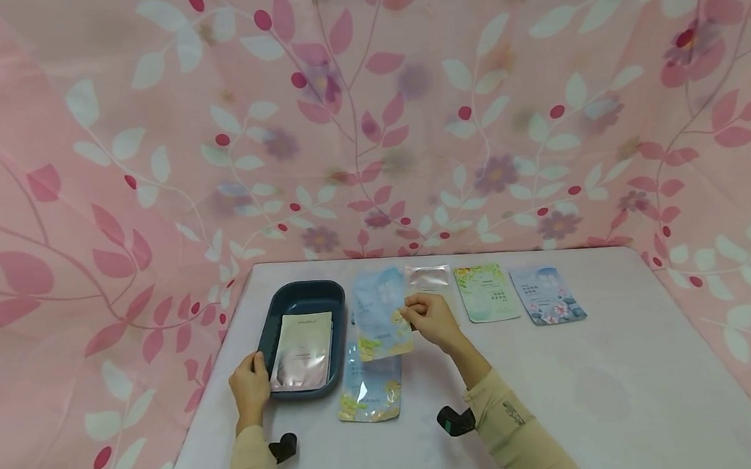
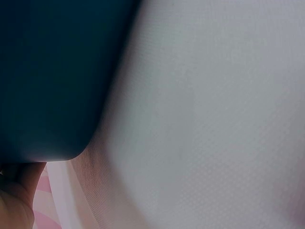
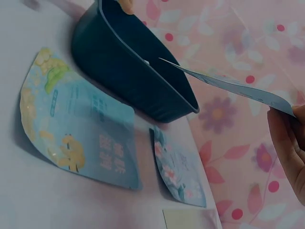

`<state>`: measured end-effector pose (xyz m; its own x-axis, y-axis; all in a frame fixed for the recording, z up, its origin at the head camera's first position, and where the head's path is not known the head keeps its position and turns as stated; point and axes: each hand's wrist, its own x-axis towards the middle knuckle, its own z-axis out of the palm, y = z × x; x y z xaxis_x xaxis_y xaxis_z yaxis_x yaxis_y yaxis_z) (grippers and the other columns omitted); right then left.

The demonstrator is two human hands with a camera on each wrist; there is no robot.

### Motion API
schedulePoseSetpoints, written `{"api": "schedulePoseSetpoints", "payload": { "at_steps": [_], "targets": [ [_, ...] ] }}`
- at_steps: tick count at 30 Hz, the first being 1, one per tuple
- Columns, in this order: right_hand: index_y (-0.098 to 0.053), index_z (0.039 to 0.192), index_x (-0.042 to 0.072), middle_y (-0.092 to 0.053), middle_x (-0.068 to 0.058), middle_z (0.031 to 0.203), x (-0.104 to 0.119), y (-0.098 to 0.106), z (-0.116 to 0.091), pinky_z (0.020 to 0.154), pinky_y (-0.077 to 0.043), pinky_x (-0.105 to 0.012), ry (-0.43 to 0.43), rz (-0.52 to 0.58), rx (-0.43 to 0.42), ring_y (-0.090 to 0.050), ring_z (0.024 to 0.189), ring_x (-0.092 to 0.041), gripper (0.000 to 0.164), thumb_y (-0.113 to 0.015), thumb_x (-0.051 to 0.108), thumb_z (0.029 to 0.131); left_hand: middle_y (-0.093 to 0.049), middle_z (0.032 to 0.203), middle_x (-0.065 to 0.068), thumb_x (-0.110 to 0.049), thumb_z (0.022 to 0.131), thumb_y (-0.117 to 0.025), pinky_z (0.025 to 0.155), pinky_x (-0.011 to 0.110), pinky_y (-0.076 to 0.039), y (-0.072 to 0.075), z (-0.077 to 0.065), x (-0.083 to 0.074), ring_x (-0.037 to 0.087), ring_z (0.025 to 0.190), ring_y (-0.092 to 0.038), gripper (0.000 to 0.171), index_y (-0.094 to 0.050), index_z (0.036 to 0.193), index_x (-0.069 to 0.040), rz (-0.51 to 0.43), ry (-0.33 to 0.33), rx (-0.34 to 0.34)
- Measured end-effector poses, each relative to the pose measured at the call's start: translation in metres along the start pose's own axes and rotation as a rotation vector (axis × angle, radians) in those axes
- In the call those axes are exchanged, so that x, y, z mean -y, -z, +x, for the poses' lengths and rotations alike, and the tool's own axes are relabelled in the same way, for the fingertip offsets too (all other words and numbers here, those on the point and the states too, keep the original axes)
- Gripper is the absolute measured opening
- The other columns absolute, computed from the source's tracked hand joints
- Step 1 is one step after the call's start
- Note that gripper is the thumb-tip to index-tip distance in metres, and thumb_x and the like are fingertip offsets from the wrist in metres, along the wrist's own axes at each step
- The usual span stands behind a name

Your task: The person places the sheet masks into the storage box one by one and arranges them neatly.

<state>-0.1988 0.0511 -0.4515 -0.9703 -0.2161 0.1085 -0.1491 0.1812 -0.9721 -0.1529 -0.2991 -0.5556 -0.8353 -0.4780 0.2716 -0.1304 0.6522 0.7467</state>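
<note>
My left hand grips the left rim of a dark blue plastic basin, in which a silvery-pink face mask sachet lies. My right hand pinches the right edge of a light blue face mask sachet, raised just right of the basin. Seen edge-on in the right wrist view, the held sachet points toward the basin. Beneath it a matching blue sachet lies on the table, partly covered from the head view. The left wrist view shows mostly the basin's side.
Along the back of the white table lie a pinkish sachet, a green sachet and a blue floral sachet. Another floral sachet rests beside the basin. A pink leaf-patterned cloth hangs behind.
</note>
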Motion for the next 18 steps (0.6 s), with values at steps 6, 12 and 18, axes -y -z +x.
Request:
{"api": "schedulePoseSetpoints", "payload": {
  "at_steps": [6, 12, 18],
  "targets": [
    [-0.058, 0.099, -0.021, -0.065, -0.033, 0.087, 0.013, -0.009, 0.002, 0.065, -0.056, -0.043, 0.02, 0.013, 0.022, -0.065, 0.069, -0.037, 0.018, -0.057, -0.008, 0.087, -0.061, 0.104, 0.034, -0.008, 0.097, -0.046, 0.088, 0.058, -0.043, -0.001, 0.0, -0.001, 0.051, 0.099, -0.057, 0.03, -0.061, 0.105, 0.015, -0.001, -0.009, -0.012],
    [-0.057, 0.098, -0.022, -0.064, -0.035, 0.086, 0.023, -0.017, 0.004, 0.059, -0.052, -0.03, 0.03, 0.008, 0.05, -0.061, 0.063, -0.033, 0.018, -0.055, -0.009, 0.086, -0.061, 0.104, 0.035, -0.008, 0.097, -0.045, 0.089, 0.058, -0.043, 0.0, 0.0, -0.001, 0.051, 0.099, -0.057, 0.03, -0.061, 0.106, 0.016, 0.003, 0.001, -0.004],
    [-0.06, 0.101, -0.017, -0.068, -0.028, 0.088, 0.007, -0.027, 0.015, 0.059, -0.051, -0.027, 0.0, 0.014, 0.059, -0.06, 0.062, -0.015, 0.02, -0.058, -0.002, 0.087, -0.062, 0.103, 0.034, -0.008, 0.097, -0.046, 0.088, 0.057, -0.043, -0.001, -0.001, 0.0, 0.05, 0.098, -0.057, 0.03, -0.062, 0.105, 0.015, 0.002, -0.01, -0.01]
  ]
}}
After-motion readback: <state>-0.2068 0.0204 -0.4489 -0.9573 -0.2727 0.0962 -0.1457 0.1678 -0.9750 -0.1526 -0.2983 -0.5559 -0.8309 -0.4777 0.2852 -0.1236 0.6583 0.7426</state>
